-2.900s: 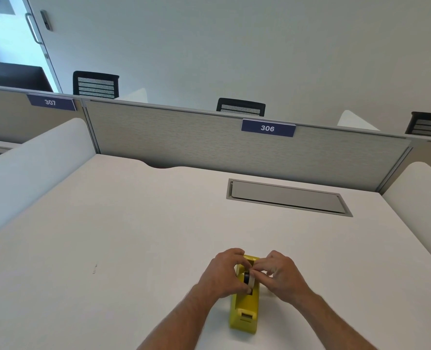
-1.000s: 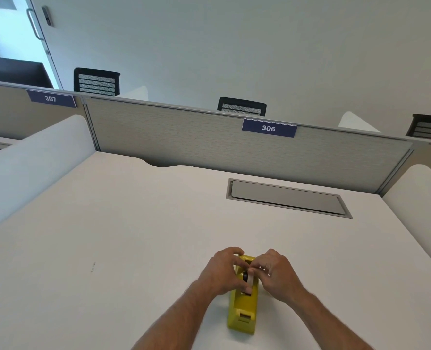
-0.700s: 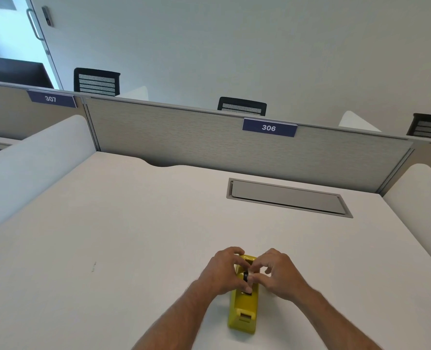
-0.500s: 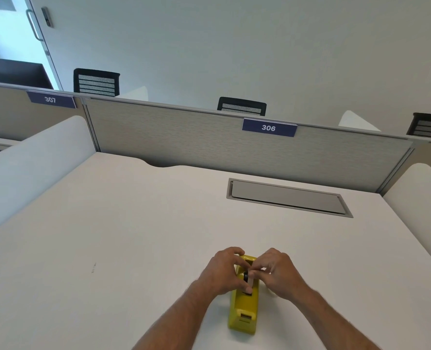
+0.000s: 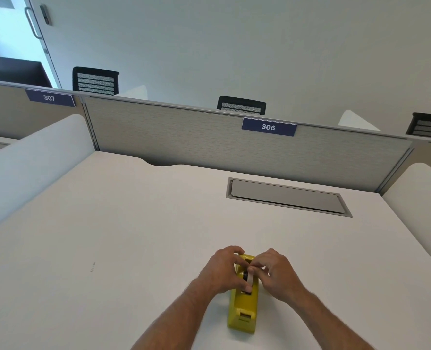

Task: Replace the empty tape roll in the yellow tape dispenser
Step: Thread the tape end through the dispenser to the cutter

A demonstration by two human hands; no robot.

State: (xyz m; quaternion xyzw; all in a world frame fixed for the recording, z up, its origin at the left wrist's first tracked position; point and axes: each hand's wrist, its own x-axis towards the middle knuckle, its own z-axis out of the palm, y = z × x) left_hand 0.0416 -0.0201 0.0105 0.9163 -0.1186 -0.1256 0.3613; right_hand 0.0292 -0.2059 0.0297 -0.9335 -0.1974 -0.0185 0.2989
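Observation:
The yellow tape dispenser (image 5: 243,309) stands on the white desk (image 5: 133,236) near its front edge, cutter end toward me. A tape roll (image 5: 248,278) with a black hub and a pale band sits in the dispenser's well, mostly hidden by fingers. My left hand (image 5: 222,270) wraps the dispenser's left side, thumb and fingertips at the roll. My right hand (image 5: 276,272) comes from the right and pinches the roll's top with bent fingers. Whether the roll is seated on its cradle I cannot tell.
A grey cable hatch (image 5: 287,197) is set flush into the desk at the back right. A grey partition (image 5: 184,132) labelled 306 closes the far edge. White side dividers (image 5: 27,168) flank the desk. Black chairs (image 5: 95,80) show behind the partition.
Both hands stay on the roll at the dispenser. The right hand's fingers have shifted slightly on the roll's top; the dispenser has not moved.

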